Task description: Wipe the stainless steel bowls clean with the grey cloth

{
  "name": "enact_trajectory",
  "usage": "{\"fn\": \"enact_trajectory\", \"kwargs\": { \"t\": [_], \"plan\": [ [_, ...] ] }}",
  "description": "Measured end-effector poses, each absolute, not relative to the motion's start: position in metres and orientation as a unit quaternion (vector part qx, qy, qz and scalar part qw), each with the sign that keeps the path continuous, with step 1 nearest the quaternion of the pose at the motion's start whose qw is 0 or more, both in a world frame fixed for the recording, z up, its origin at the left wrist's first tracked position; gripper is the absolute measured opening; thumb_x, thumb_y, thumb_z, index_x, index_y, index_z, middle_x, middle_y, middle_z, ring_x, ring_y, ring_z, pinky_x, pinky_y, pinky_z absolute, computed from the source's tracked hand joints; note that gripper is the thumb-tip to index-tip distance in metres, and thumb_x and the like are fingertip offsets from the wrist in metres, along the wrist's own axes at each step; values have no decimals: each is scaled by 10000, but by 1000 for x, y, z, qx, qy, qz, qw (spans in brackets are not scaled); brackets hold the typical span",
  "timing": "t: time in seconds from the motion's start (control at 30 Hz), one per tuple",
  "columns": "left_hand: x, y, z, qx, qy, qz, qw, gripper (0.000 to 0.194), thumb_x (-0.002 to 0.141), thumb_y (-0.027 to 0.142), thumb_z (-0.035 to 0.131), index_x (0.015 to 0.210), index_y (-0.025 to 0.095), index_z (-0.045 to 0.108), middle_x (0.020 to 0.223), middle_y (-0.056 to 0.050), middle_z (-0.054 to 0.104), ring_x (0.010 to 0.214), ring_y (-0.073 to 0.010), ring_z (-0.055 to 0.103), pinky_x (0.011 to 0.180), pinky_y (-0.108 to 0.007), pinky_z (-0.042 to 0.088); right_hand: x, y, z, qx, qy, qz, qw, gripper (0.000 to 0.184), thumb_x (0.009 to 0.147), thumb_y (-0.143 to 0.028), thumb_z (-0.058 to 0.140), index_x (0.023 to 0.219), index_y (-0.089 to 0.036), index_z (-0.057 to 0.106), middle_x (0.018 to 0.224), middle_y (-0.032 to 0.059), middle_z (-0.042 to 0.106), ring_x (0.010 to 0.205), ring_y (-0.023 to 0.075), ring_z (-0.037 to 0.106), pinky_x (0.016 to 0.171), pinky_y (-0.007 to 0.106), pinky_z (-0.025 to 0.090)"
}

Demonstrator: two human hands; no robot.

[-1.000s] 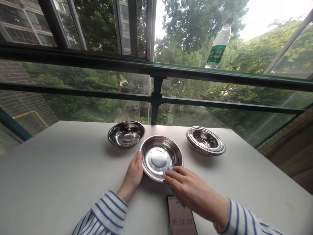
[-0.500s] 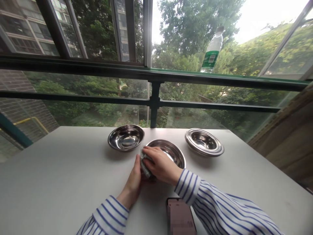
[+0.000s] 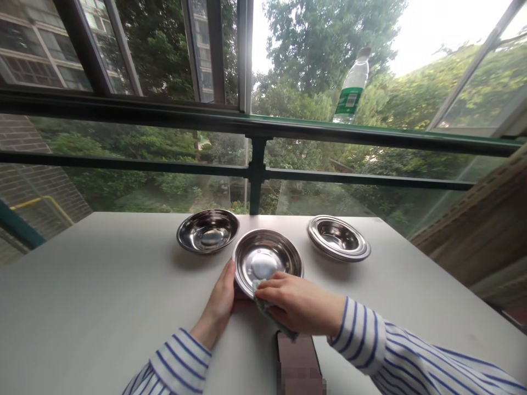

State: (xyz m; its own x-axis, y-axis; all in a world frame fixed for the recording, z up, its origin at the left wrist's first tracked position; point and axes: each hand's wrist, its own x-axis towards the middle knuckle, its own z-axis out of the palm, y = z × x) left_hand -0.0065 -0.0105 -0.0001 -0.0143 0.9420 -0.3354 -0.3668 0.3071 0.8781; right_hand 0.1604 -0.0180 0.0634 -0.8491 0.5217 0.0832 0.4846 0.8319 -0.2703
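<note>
A shiny stainless steel bowl [image 3: 263, 261] stands in front of me near the middle of the white table. My left hand [image 3: 220, 300] grips its left side, thumb up at the rim and the other fingers hidden beneath. In my right hand [image 3: 295, 299] is a crumpled grey-green cloth [image 3: 267, 310], pinched over the bowl's near rim. One end of the cloth hangs outside the bowl, down toward a phone [image 3: 300, 356].
A wide steel bowl [image 3: 209, 233] sits at the back left, and nested steel bowls [image 3: 338, 238] at the back right. Beyond the white table [image 3: 102, 285] runs a dark green railing [image 3: 164, 118], with a plastic bottle [image 3: 351, 90] standing on it.
My right hand has moved the cloth along the rim from the bowl's left side to its near side. The bowl's inside now shows more fully; my left hand keeps its hold.
</note>
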Motion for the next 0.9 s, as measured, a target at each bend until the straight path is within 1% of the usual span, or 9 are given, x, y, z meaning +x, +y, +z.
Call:
{"fn": "enact_trajectory", "kwargs": {
  "t": [0.1, 0.2, 0.3, 0.4, 0.5, 0.57, 0.73, 0.8, 0.9],
  "plan": [
    [-7, -11, 2, 292, 511, 492, 641, 516, 839, 488, 433, 1262, 195, 467, 906, -126, 698, 665, -241, 667, 556, -368, 523, 186, -20, 67, -294, -947, 110, 67, 261, 799, -90, 523, 1032, -165, 614, 955, 73, 658, 883, 192, 578, 804, 288, 433],
    [-9, -11, 4, 298, 527, 489, 628, 470, 847, 477, 425, 1237, 220, 477, 898, -109, 696, 622, -225, 660, 541, -355, 520, 213, -19, 67, -338, -932, 90, 91, 290, 819, -89, 493, 1068, -184, 607, 1025, 78, 647, 938, 201, 575, 800, 294, 452],
    [-11, -10, 6, 299, 540, 490, 616, 441, 852, 467, 423, 1219, 231, 481, 862, -92, 695, 579, -208, 649, 522, -338, 515, 238, -19, 60, -391, -912, 63, 107, 337, 812, -73, 468, 1107, -178, 591, 1110, 90, 621, 1017, 228, 550, 829, 325, 462],
    [-12, -10, 9, 304, 556, 492, 597, 449, 858, 463, 414, 1232, 220, 469, 806, -85, 694, 531, -194, 634, 506, -330, 512, 256, -23, 50, -436, -893, 51, 96, 352, 810, -74, 458, 1128, -164, 579, 1157, 92, 603, 1067, 250, 524, 867, 360, 462],
    [-12, -10, 12, 317, 562, 490, 586, 468, 867, 461, 397, 1246, 195, 466, 787, -97, 694, 527, -196, 632, 502, -335, 514, 263, -30, 38, -454, -887, 51, 71, 317, 827, -104, 449, 1105, -164, 589, 1161, 93, 603, 1058, 264, 529, 848, 387, 480],
    [-11, -11, 14, 325, 565, 489, 580, 473, 868, 459, 396, 1244, 184, 476, 832, -114, 696, 565, -206, 643, 514, -344, 522, 263, -35, 32, -455, -887, 56, 57, 290, 841, -136, 452, 1091, -173, 593, 1154, 88, 607, 1031, 264, 544, 837, 403, 487],
    [-10, -10, 17, 320, 588, 489, 559, 435, 866, 424, 424, 1231, 202, 505, 1066, -136, 656, 715, -226, 662, 552, -357, 539, 259, -44, 27, -458, -885, 61, 63, 274, 859, -207, 470, 1110, -189, 579, 1185, 85, 588, 1020, 258, 553, 847, 408, 479],
    [-10, -9, 18, 320, 591, 487, 558, 418, 866, 412, 429, 1221, 209, 518, 1087, -132, 649, 735, -229, 661, 553, -359, 539, 260, -47, 28, -458, -884, 68, 67, 287, 862, -228, 474, 1130, -192, 570, 1197, 86, 581, 1009, 252, 561, 843, 398, 479],
    [-9, -9, 18, 328, 586, 484, 560, 405, 866, 405, 436, 1212, 214, 528, 1038, -120, 666, 703, -216, 657, 562, -360, 535, 264, -51, 32, -455, -882, 93, 75, 301, 862, -262, 486, 1147, -210, 569, 1196, 81, 585, 999, 239, 574, 855, 384, 467]
  ]
}}
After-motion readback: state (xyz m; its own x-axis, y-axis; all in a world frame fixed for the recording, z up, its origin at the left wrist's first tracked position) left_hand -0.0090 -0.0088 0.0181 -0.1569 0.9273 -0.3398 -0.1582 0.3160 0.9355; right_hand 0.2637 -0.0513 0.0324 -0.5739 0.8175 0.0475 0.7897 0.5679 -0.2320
